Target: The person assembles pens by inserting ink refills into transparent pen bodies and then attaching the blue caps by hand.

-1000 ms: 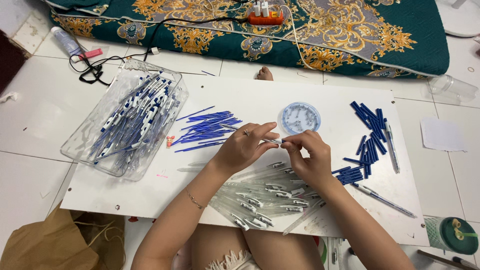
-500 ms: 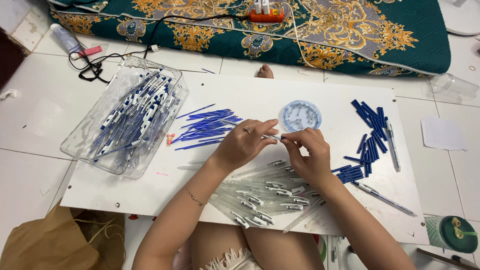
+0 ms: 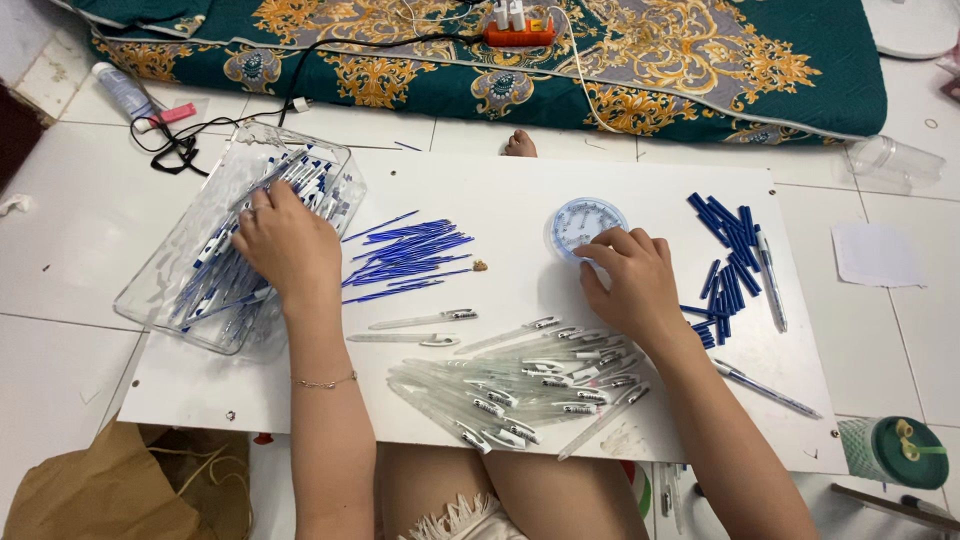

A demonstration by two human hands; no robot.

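The work shown is pen assembly on a white board (image 3: 500,190) laid across the person's lap, on a tiled floor.

The left hand (image 3: 290,240) is out at ten o'clock, palm down over the clear plastic tray (image 3: 160,290) of finished pens (image 3: 215,285). Its fingers are curled onto the pens there; whether they are grasping one or have just released it cannot be told, since the hand covers the contact.

The right hand (image 3: 630,275) rests near the board's centre, at about two o'clock from the lap, fingers loosely clenched just beside the small round dish (image 3: 585,222). Nothing shows clearly between its fingertips.

As for progress, the tray at nine to ten o'clock holds a fair heap of assembled pens, so a good share looks done. Much is left, by my judgement: a large pile of empty clear barrels (image 3: 520,385) lies at six o'clock, two more barrels apart from it just left, a fan of blue ink refills (image 3: 405,260) sits between the hands, and a cluster of blue caps (image 3: 730,255) lies at three o'clock with a couple of complete-looking pens beside them. A patterned green mattress (image 3: 700,60) runs along twelve o'clock.
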